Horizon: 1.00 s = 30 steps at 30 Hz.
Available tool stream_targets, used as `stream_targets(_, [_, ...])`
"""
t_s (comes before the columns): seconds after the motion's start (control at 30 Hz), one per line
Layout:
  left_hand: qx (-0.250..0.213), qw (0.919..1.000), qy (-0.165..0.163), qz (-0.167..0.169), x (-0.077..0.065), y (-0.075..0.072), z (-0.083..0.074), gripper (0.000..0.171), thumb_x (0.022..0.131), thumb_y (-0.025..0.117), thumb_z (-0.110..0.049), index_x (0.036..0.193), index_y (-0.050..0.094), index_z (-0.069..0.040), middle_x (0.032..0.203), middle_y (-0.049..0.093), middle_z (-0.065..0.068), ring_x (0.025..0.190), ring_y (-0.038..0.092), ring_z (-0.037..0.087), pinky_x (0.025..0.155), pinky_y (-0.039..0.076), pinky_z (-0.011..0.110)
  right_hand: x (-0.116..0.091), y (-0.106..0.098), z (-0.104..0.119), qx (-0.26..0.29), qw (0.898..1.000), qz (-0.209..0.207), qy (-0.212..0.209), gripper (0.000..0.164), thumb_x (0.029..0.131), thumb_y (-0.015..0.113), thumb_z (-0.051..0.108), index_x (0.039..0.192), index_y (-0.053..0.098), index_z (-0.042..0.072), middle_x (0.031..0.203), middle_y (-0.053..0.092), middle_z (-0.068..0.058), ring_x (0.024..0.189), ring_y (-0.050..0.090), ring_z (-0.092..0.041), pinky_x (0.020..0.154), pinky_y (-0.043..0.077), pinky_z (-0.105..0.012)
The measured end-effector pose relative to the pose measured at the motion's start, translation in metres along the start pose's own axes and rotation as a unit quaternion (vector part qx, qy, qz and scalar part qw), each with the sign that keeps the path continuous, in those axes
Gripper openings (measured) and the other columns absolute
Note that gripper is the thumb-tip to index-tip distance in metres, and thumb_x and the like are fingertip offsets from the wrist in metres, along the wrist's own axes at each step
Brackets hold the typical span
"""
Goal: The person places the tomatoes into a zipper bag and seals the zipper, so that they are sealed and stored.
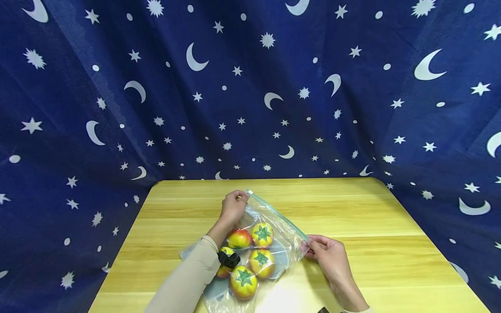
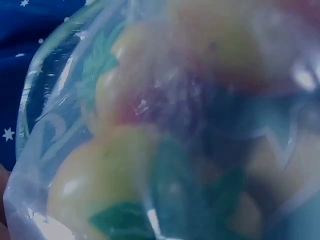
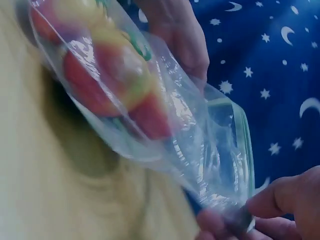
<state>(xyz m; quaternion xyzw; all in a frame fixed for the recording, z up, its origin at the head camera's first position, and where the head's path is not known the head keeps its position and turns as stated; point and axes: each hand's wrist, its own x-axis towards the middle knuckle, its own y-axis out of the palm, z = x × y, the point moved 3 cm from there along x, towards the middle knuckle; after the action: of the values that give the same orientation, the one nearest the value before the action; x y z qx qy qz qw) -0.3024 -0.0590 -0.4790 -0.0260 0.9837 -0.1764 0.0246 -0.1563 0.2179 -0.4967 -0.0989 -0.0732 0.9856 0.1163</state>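
A clear zip bag (image 1: 282, 254) with a green zip strip holds several red-and-yellow tomato-like fruits (image 1: 260, 263) with green star-shaped leaf tops. My left hand (image 1: 233, 208) pinches the bag's upper left corner, near the white slider. At the other end of the strip, my right hand (image 1: 328, 258) pinches the right corner between thumb and fingers. In the right wrist view the bag (image 3: 165, 115) hangs tilted, its fruits (image 3: 112, 75) gathered away from the zip, and the right fingers (image 3: 280, 200) grip the corner. Through the plastic, the left wrist view shows blurred fruits (image 2: 110, 175) up close.
Beneath the bag is a light wooden table (image 1: 180, 208). A dark blue curtain (image 1: 250, 108) with white moons and stars hangs behind it and along both sides. A small black device (image 1: 228, 259) sits on the left wrist.
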Motion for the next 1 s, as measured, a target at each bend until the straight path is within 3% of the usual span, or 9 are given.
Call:
stream_targets(0.1, [-0.013, 0.9998, 0.005, -0.015, -0.002, 0.003, 0.000, 0.022, 0.111, 0.062, -0.024, 0.113, 0.077, -0.008, 0.086, 0.067, 0.004, 0.072, 0.055, 0.016, 0.061, 0.045, 0.029, 0.006, -0.001, 0.016, -0.102, 0.992, -0.027, -0.074, 0.025, 0.106, 0.067, 0.009, 0.123, 0.078, -0.005, 0.108, 0.084, -0.016, 0.092, 0.082, -0.017, 0.078, 0.065, -0.024])
stream_targets(0.2, [-0.028, 0.9992, 0.004, -0.030, -0.003, 0.006, 0.000, 0.019, 0.110, 0.064, -0.024, 0.110, 0.078, -0.009, 0.082, 0.066, 0.002, 0.069, 0.054, 0.015, 0.060, 0.044, 0.029, 0.011, 0.008, 0.038, -0.179, 0.969, -0.072, -0.155, 0.021, 0.104, 0.070, 0.014, 0.119, 0.082, 0.004, 0.108, 0.085, -0.011, 0.096, 0.083, -0.019, 0.077, 0.062, -0.019])
stream_targets(0.3, [-0.039, 0.9985, 0.002, -0.038, -0.006, 0.007, -0.001, 0.019, 0.109, 0.066, -0.022, 0.109, 0.078, -0.008, 0.081, 0.065, 0.001, 0.071, 0.054, 0.016, 0.062, 0.044, 0.028, 0.016, 0.026, 0.061, -0.202, 0.949, -0.081, -0.228, 0.020, 0.102, 0.073, 0.013, 0.119, 0.083, 0.007, 0.108, 0.085, -0.010, 0.097, 0.084, -0.023, 0.082, 0.065, -0.026])
stream_targets(0.43, [-0.045, 0.9978, 0.011, -0.047, -0.009, 0.009, -0.002, 0.017, 0.108, 0.067, -0.020, 0.108, 0.079, -0.007, 0.082, 0.066, 0.001, 0.074, 0.056, 0.015, 0.064, 0.045, 0.028, 0.024, 0.057, 0.087, -0.204, 0.934, -0.048, -0.290, 0.021, 0.098, 0.078, 0.011, 0.118, 0.083, 0.006, 0.107, 0.085, -0.008, 0.096, 0.083, -0.023, 0.087, 0.067, -0.040])
stream_targets(0.73, [-0.034, 0.9963, 0.034, -0.071, -0.016, 0.010, -0.008, 0.015, 0.107, 0.068, -0.020, 0.102, 0.080, -0.011, 0.084, 0.068, 0.002, 0.074, 0.058, 0.014, 0.065, 0.048, 0.028, 0.049, 0.109, 0.119, -0.246, 0.901, -0.015, -0.356, 0.016, 0.095, 0.082, 0.007, 0.110, 0.084, 0.003, 0.103, 0.085, -0.011, 0.094, 0.084, -0.027, 0.084, 0.067, -0.046])
stream_targets(0.9, [-0.032, 0.9959, 0.043, -0.073, -0.018, 0.010, -0.010, 0.015, 0.107, 0.069, -0.020, 0.100, 0.080, -0.013, 0.081, 0.067, -0.001, 0.072, 0.057, 0.013, 0.065, 0.047, 0.027, 0.063, 0.127, 0.122, -0.281, 0.890, -0.003, -0.358, 0.015, 0.097, 0.079, 0.008, 0.110, 0.084, 0.003, 0.101, 0.085, -0.010, 0.093, 0.083, -0.025, 0.082, 0.066, -0.045])
stream_targets(1.0, [-0.036, 0.9954, 0.047, -0.075, -0.019, 0.010, -0.010, 0.015, 0.107, 0.070, -0.020, 0.098, 0.080, -0.013, 0.081, 0.067, -0.001, 0.072, 0.058, 0.012, 0.065, 0.047, 0.026, 0.070, 0.134, 0.121, -0.287, 0.891, -0.001, -0.352, 0.013, 0.098, 0.079, 0.008, 0.108, 0.085, 0.004, 0.097, 0.085, -0.008, 0.090, 0.082, -0.023, 0.079, 0.065, -0.043])
